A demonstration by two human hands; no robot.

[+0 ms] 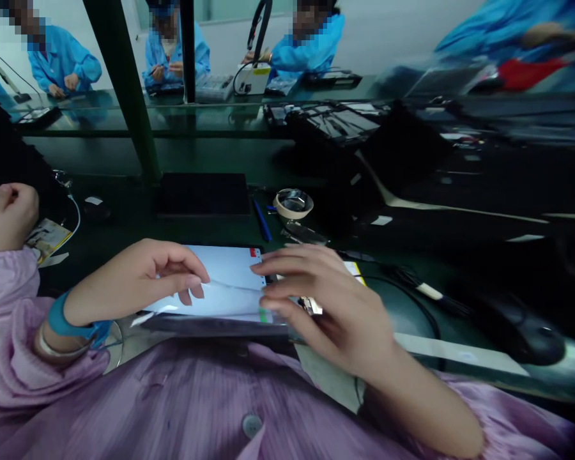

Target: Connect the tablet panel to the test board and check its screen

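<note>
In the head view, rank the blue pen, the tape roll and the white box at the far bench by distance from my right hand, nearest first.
From the right hand:
1. Blue pen, just beyond the tablet.
2. Tape roll, slightly farther, right of the pen.
3. White box, far bench.

A long dark green counter runs across the room, its glossy top catching pale reflections — a dark green post rises from it on the left, with a thinner black upright just beside. Behind it stands a plain, pale wall, evenly lit. Along the counter's far side sit people in blue smocks — all bent over their own work.
</note>
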